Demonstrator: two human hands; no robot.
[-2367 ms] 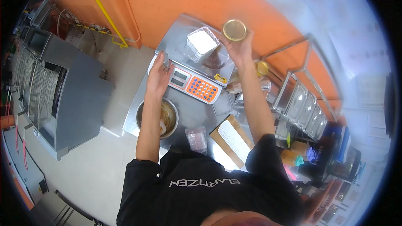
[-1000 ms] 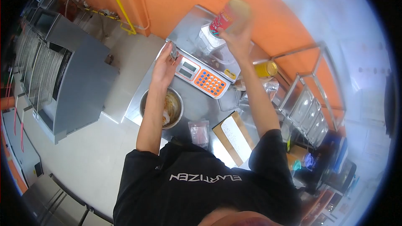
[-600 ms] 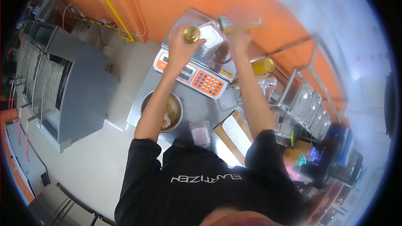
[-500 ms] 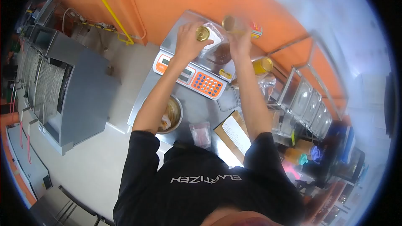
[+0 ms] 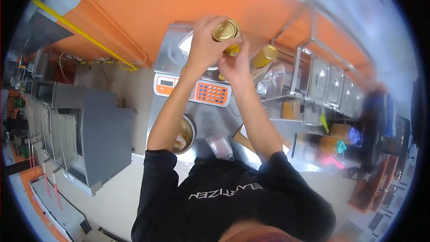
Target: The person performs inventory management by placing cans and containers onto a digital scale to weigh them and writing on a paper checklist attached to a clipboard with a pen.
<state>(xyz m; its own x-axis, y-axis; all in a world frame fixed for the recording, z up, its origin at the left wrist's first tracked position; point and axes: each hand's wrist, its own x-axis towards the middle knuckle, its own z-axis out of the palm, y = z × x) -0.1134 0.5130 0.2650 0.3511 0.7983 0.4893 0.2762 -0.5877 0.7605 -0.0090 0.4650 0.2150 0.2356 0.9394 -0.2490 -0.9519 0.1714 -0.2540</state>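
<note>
Left hand (image 5: 205, 47) shifts in beside right hand (image 5: 236, 65), previously apart; gold lid (image 5: 225, 30), in left fingers away from the can a moment ago, now at the can's (image 5: 232, 50) end; can no longer swung sideways, gold end faces camera; white tub (image 5: 185, 45) now mostly hidden; right forearm (image 5: 252, 112) covers more cardboard (image 5: 243, 141).

Room between scale (image 5: 212, 93) and packet (image 5: 219, 146)

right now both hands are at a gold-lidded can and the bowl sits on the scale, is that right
Not quite: the head view shows the bowl on the table, not on the scale. The left hand and right hand are at the can.
</note>
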